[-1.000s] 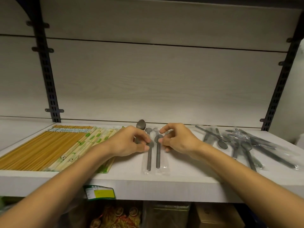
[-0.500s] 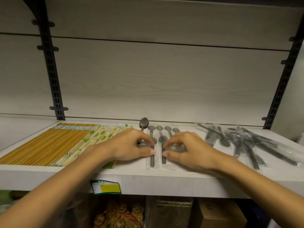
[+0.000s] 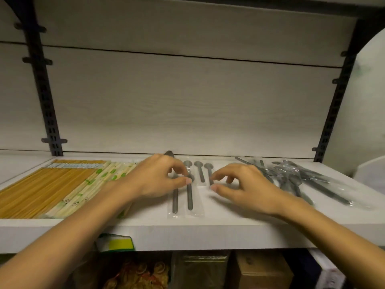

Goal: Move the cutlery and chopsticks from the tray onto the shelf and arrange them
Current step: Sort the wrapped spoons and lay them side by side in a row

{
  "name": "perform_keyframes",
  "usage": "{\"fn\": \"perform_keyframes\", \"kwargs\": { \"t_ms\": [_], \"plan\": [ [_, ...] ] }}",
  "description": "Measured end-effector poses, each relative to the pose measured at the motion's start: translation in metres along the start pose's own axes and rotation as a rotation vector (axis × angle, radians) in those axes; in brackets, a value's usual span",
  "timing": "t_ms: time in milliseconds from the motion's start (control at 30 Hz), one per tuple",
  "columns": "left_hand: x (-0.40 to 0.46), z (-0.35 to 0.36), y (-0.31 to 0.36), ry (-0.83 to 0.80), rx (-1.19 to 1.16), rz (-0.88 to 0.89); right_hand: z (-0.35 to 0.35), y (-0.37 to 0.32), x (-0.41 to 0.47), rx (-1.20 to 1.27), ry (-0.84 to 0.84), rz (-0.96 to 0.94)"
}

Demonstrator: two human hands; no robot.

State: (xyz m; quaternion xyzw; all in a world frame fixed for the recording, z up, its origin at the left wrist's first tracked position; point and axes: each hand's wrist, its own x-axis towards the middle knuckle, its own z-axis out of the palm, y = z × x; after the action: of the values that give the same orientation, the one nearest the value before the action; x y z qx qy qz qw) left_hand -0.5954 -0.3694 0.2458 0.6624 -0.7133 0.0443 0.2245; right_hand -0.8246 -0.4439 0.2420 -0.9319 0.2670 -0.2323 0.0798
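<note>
My left hand (image 3: 154, 180) pinches the front wrapped spoons (image 3: 189, 195), handles pointing toward me on the shelf (image 3: 229, 228), while my right hand (image 3: 243, 184), fingers loosely curled and empty, sits nearer the unsorted cutlery pile (image 3: 302, 180) lying to its right.

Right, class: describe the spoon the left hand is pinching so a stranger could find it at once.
Start at the white shelf. Between the chopsticks on its left and the loose cutlery pile on its right lie wrapped spoons. Yours is the spoon under the left hand, rightmost of the two front ones.
</note>
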Motion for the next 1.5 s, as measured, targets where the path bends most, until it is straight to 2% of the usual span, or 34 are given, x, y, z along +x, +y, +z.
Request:
{"fn": "perform_keyframes", "kwargs": {
  "t_ms": [133, 333, 467, 567, 667, 833, 1100, 1267, 1500],
  "plan": [
    [0.025, 0.015, 0.031, 0.007, 0.052, 0.054, -0.036, 0.045, -0.022, -0.096, 0.088, 0.122],
    [0.062, 0.045, 0.083, -0.129, 0.030, 0.067, -0.074, 0.105, -0.060, -0.204, 0.209, 0.331],
    [0.080, 0.061, 0.104, -0.239, 0.051, 0.051, -0.075, 0.118, -0.072, -0.146, 0.178, 0.380],
    [0.087, 0.073, 0.114, -0.258, 0.042, 0.026, -0.067, 0.121, -0.073, -0.158, 0.097, 0.415],
    [0.090, 0.080, 0.120, -0.221, 0.011, 0.018, -0.063, 0.126, -0.071, -0.137, 0.072, 0.421],
    [0.093, 0.074, 0.121, -0.118, -0.140, -0.011, -0.072, 0.137, -0.072, -0.045, 0.148, 0.470],
    [0.089, 0.058, 0.112, 0.021, -0.612, -0.224, -0.075, 0.134, -0.063, 0.167, 0.340, 0.497],
    [0.080, 0.047, 0.114, 0.129, -0.878, -0.280, -0.072, 0.117, -0.054, 0.349, 0.375, 0.484],
    [0.069, 0.030, 0.101, 0.229, -0.988, -0.292, -0.062, 0.092, -0.040, 0.504, 0.355, 0.496]
  ]
}}
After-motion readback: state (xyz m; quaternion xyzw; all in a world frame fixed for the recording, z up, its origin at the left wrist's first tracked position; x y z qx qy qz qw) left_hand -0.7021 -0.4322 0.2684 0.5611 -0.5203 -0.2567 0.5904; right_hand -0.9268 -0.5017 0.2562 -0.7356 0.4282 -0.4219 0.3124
